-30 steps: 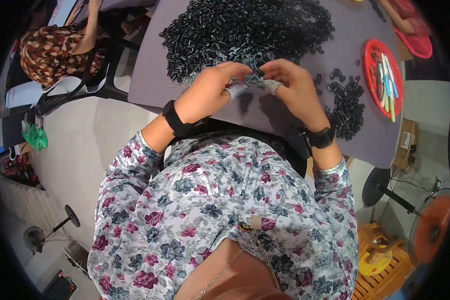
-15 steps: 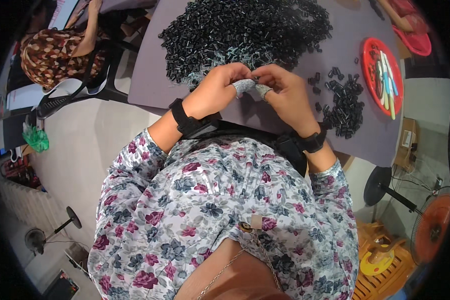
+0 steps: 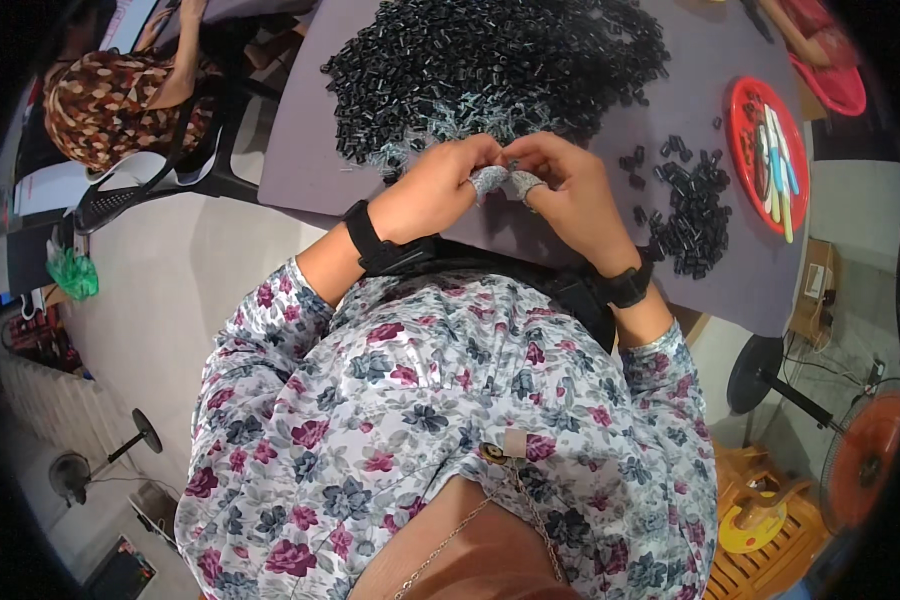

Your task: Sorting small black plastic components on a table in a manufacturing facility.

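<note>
My left hand (image 3: 437, 187) and my right hand (image 3: 573, 192) meet fingertip to fingertip above the table's near edge. Both are closed in a pinch, with grey wraps on the thumbs. Whatever lies between the fingers is too small and hidden to make out. Just beyond my hands spreads a large heap of small black cylindrical pieces (image 3: 490, 60). Thin grey-green scraps (image 3: 460, 118) are strewn along the heap's near side. To the right of my right hand lies a smaller pile of the same black pieces (image 3: 692, 215).
A red tray (image 3: 745, 170) with several slim-handled tools (image 3: 778, 160) stands at the table's right side. At the left a person in a patterned top (image 3: 120, 110) sits by a black chair (image 3: 215, 160). Another person's arm (image 3: 795, 40) shows at the far right. A fan (image 3: 868, 460) stands lower right.
My hands stay together at nearly the same spot; the fingers have shifted slightly and the thumbs sit a little closer. The piles look the same.
</note>
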`<state>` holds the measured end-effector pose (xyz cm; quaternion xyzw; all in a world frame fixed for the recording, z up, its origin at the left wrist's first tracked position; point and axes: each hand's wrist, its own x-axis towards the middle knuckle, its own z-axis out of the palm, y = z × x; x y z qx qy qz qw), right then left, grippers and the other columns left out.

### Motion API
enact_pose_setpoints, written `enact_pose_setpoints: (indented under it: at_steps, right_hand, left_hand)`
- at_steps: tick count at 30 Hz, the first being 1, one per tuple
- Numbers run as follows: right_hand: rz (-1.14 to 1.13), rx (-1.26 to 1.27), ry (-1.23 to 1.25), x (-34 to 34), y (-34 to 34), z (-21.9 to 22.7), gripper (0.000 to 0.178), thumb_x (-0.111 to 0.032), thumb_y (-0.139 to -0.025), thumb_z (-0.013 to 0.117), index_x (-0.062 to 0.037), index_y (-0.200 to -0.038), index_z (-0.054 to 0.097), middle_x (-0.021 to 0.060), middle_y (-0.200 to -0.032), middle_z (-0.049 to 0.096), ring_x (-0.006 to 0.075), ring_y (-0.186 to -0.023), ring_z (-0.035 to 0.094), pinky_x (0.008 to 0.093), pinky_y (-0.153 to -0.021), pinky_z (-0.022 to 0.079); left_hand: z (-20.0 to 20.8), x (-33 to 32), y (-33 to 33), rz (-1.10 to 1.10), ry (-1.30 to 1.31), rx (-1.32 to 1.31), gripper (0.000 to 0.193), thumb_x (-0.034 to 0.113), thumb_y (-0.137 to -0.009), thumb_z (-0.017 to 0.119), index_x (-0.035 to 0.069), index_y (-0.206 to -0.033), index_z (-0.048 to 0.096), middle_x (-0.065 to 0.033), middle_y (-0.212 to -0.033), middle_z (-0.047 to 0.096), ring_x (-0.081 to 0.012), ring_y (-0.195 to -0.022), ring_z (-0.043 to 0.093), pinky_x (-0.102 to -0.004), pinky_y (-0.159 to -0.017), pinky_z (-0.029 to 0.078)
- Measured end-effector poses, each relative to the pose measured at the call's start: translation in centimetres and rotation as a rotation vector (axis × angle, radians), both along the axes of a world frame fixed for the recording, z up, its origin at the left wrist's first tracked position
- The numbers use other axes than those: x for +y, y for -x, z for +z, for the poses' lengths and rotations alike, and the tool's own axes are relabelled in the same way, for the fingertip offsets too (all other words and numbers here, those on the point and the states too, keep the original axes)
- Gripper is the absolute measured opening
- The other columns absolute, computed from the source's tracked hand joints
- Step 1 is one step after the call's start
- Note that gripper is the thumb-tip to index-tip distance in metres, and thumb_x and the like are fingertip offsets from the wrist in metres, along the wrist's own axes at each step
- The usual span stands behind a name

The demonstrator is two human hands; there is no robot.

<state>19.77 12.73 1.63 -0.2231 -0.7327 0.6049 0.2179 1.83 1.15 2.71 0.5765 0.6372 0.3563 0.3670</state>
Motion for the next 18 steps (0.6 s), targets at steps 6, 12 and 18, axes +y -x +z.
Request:
enact_pose_setpoints:
  at_steps: [6, 12, 18]
  right_hand:
    - [0.016, -0.1, -0.219, 0.3, -0.5, 0.3, 0.021, -0.001, -0.082, 0.067, -0.0003, -0.103, 0.072, 0.0119, -0.09, 0.073, 0.0212, -0.076, 0.069, 0.0311, -0.071, 0.054]
    - [0.004, -0.084, -0.042, 0.1, -0.4, -0.2, 0.019, -0.003, -0.084, 0.067, 0.0007, -0.103, 0.071, 0.0105, -0.087, 0.074, 0.0177, -0.076, 0.069, 0.0306, -0.07, 0.053]
    - [-0.007, -0.06, 0.042, -0.1, -0.3, -0.7, 0.018, -0.003, -0.085, 0.068, 0.0013, -0.102, 0.07, 0.0092, -0.087, 0.074, 0.015, -0.076, 0.069, 0.0295, -0.068, 0.052]
  left_hand:
    - [0.1, -0.3, 0.3, -0.009, -0.017, 0.013, 0.02, -0.007, -0.092, 0.052, -0.002, -0.11, 0.061, -0.011, -0.089, 0.067, -0.0176, -0.081, 0.064, -0.0314, -0.075, 0.051]
    - [0.1, -0.3, 0.0, 0.049, 0.019, -0.215, 0.027, -0.009, -0.092, 0.051, 0.0, -0.114, 0.064, -0.0015, -0.094, 0.067, -0.0106, -0.085, 0.061, -0.0264, -0.076, 0.049]
    - [0.2, -0.3, -0.1, 0.058, 0.006, -0.257, 0.024, -0.006, -0.095, 0.055, 0.001, -0.116, 0.064, 0.0002, -0.096, 0.066, -0.0093, -0.087, 0.059, -0.0256, -0.077, 0.048]
